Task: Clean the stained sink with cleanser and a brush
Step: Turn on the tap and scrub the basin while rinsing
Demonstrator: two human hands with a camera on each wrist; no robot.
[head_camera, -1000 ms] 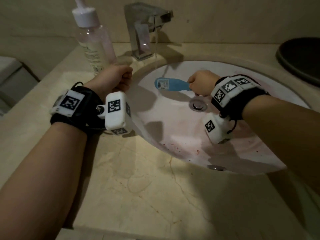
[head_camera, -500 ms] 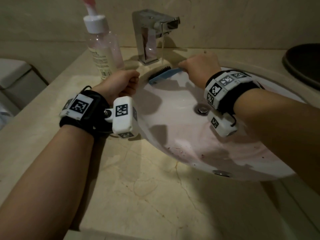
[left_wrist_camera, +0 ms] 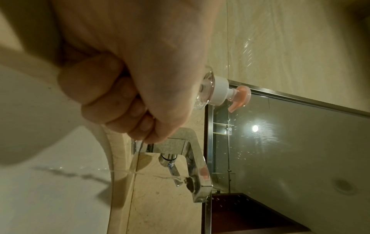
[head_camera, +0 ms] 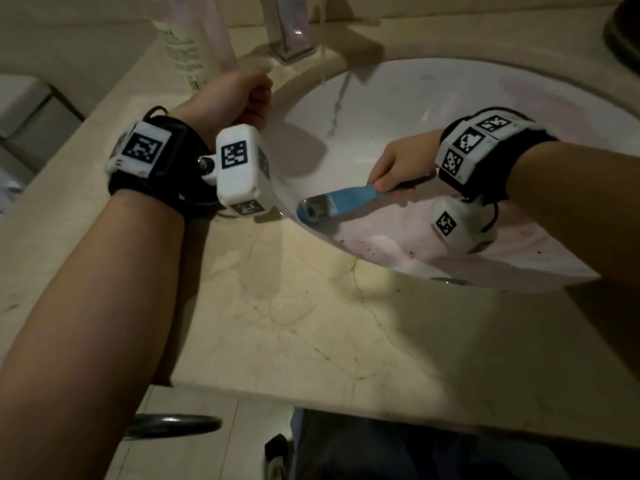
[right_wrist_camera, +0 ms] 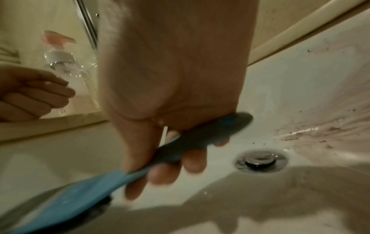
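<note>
Pink-stained white sink (head_camera: 398,109), dark specks; right hand (head_camera: 401,164) grips blue brush (head_camera: 341,200).

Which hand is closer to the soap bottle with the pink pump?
Left. The left hand is curled in a fist at the sink's edge, right in front of the soap bottle. The right hand is down inside the basin, gripping the blue brush.

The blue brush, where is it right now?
In the head view the blue brush is inside the sink, at its near-left wall, held by the right hand.
</note>
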